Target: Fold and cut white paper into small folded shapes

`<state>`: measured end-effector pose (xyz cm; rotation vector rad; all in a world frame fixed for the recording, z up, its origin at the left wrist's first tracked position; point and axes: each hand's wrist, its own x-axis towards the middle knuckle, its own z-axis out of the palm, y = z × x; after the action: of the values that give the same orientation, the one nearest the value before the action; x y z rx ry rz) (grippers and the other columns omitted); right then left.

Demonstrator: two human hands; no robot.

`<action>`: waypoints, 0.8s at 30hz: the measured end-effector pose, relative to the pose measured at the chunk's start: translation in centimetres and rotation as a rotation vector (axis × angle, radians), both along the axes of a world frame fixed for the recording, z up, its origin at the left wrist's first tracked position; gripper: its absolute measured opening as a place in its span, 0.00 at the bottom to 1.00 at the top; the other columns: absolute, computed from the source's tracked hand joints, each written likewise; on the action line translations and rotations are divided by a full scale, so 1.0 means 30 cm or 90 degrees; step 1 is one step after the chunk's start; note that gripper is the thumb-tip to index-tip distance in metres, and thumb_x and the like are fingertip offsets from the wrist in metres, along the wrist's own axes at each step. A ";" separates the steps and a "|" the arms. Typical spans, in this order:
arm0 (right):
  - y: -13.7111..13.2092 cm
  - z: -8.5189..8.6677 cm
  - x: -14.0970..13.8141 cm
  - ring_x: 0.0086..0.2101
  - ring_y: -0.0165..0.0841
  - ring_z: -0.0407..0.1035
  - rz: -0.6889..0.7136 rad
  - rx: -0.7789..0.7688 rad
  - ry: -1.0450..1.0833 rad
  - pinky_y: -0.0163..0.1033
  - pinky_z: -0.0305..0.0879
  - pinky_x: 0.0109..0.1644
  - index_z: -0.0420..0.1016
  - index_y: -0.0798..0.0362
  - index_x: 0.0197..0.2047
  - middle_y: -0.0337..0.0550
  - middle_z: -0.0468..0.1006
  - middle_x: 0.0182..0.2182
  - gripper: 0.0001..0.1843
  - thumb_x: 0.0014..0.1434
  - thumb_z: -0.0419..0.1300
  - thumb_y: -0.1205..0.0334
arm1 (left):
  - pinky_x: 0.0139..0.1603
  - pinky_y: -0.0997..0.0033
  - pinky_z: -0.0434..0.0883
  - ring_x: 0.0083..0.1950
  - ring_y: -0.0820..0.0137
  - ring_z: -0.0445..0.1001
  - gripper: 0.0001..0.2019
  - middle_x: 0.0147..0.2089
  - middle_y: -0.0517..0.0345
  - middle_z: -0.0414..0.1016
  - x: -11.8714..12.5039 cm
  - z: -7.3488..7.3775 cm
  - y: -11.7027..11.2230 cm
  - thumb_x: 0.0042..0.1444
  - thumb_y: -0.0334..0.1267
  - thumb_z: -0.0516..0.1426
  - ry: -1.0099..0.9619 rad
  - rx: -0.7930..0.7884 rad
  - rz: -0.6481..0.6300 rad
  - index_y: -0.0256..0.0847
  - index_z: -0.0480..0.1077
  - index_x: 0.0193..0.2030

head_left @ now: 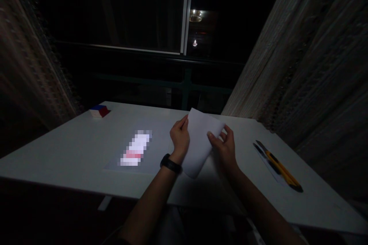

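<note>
A white sheet of paper [199,141] is held up over the near middle of the table, its lower edge curving. My left hand [180,134], with a black band on the wrist, pinches the paper's left edge near the upper corner. On the other side, my right hand [224,143] grips the right edge, thumb on the face towards me and fingers behind. Left of my hands lies a lit, pixelated rectangle [136,148], probably a screen, on what looks like a pale flat sheet [115,162].
A yellow and black utility knife [283,170] lies at the right of the white table [57,153], beside a thin dark-handled blade [266,157]. A small blue, red and white block [99,111] sits at the far left. Curtains [310,46] and a dark window stand behind.
</note>
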<state>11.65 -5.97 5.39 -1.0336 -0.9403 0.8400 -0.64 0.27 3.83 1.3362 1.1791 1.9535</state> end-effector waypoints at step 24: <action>0.147 0.100 0.067 0.32 0.39 0.71 -0.062 -0.015 -0.029 0.45 0.70 0.37 0.72 0.54 0.40 0.42 0.76 0.31 0.32 0.26 0.72 0.61 | 0.51 0.64 0.67 0.47 0.63 0.73 0.13 0.45 0.52 0.77 -0.006 -0.002 0.001 0.54 0.40 0.57 -0.060 0.002 -0.073 0.41 0.75 0.45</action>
<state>13.64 -1.55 8.38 -1.1134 -0.9130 0.7513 -0.82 0.31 3.76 1.2693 1.0335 1.9152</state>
